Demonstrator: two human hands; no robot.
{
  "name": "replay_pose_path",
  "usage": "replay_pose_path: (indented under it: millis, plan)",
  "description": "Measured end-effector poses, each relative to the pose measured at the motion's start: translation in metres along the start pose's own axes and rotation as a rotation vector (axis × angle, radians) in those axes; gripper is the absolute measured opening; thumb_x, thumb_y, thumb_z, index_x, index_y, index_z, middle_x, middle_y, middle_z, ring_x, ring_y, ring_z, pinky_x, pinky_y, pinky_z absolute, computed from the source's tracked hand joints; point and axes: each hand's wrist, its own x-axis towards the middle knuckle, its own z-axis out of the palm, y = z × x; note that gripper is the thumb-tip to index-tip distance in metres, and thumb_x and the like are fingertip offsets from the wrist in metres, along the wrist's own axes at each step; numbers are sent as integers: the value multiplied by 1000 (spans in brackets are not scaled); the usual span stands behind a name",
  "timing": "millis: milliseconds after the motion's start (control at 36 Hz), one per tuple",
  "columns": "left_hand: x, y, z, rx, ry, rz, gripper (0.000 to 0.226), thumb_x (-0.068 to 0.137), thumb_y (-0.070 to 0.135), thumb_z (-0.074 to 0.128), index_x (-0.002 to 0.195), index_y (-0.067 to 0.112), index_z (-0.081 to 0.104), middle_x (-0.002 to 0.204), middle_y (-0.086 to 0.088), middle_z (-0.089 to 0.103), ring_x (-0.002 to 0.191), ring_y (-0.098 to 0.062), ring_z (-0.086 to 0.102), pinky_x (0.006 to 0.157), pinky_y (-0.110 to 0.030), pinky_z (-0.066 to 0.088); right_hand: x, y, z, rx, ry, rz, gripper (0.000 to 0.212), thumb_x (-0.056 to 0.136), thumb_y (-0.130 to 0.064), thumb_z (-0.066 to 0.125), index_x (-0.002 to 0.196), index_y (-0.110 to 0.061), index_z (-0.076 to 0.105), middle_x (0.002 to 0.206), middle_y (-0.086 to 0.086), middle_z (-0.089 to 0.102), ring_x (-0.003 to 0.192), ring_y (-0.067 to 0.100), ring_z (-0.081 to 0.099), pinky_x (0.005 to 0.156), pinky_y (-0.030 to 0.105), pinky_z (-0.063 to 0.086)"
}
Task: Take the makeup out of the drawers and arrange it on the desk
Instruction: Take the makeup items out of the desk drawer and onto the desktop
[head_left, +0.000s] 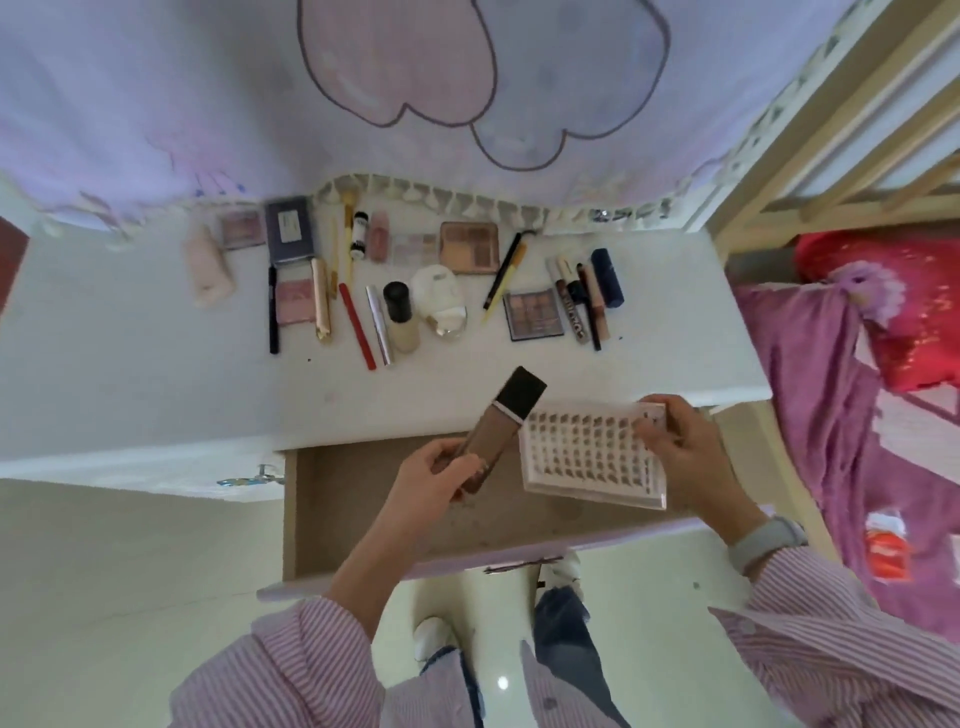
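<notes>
My left hand (441, 475) grips a brown foundation bottle (501, 423) with a black cap, tilted up and to the right above the open drawer (353, 499). My right hand (680, 447) pinches the far right end of a clear flat case of false lash clusters (587, 457), held over the drawer's right side. The drawer's brown floor looks bare where it shows. On the white desk (156, 338) beyond lie several makeup items in loose rows: an eyeshadow palette (534, 313), a peach palette (470, 247), a pink blush (295, 302), a black-capped bottle (401, 317).
A pink and lilac cloth (415, 78) hangs behind the desk. A wooden bed frame (831, 171) and purple bedding (831, 405) stand at the right. More pencils, tubes and a navy tube (608, 277) lie on the desk. Pale floor tiles (104, 597) lie at the left.
</notes>
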Motion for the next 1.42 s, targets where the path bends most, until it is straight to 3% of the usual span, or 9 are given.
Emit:
replay_pose_path:
  millis: [83,194,333,500,667,861,972,1167,1417]
  plan:
    - [20,20,40,-111,-38,-36,25,87,8,60,111,13,56,92,0,68,77,-11,66,69,-21,49,17,7,-35,124,184,54,6,93,-7,50,98,-10,51,82,2,60,70,13,60,62,29,53]
    - [54,47,100,-190,-1,-55,28,84,11,66,109,11,55,97,-4,67,82,-13,67,76,-25,54,48,20,-75,378,386,159,12,94,-5,46,106,-6,48,85,2,57,68,6,58,55,16,48]
    - [95,74,174,-219,83,-53,26,85,14,66,108,10,53,95,-1,62,87,-16,65,80,-29,55,94,43,-104,461,469,248,8,93,-11,48,92,-19,48,97,6,55,76,17,53,60,29,44]
    - [136,86,234,-65,172,-13,20,89,20,60,107,11,58,90,2,64,86,-18,65,83,-33,54,131,59,-114,386,395,267,26,96,-5,41,122,-6,41,108,7,52,86,18,55,66,27,53]
    - [161,88,255,105,328,16,30,92,25,54,116,7,56,98,-2,62,69,-2,52,51,-10,38,152,71,-116,188,302,277,40,93,-5,44,132,-10,38,116,5,49,100,20,52,88,40,49]
    - [169,89,261,328,411,139,25,93,29,51,104,7,58,102,-3,56,76,-12,51,68,-21,45,165,72,-118,-70,274,204,19,86,0,48,104,-3,53,87,5,51,88,22,50,73,20,43]
    - [170,90,257,478,471,154,27,97,28,44,107,9,60,110,-8,51,85,-17,50,79,-25,40,173,80,-114,-262,206,206,41,86,-7,54,126,4,48,121,23,48,116,35,40,101,38,29]
    - [166,88,248,644,459,349,49,90,28,58,133,9,46,132,-8,45,122,-22,41,97,-31,39,182,82,-103,-346,147,153,50,91,-13,51,138,-2,36,129,23,40,119,35,36,96,28,22]
    - [181,84,235,1005,547,536,51,63,29,84,105,4,66,100,-13,63,91,-34,60,72,-42,51,194,74,-102,-426,78,91,48,92,-12,48,137,-1,34,129,24,38,120,36,34,96,31,25]
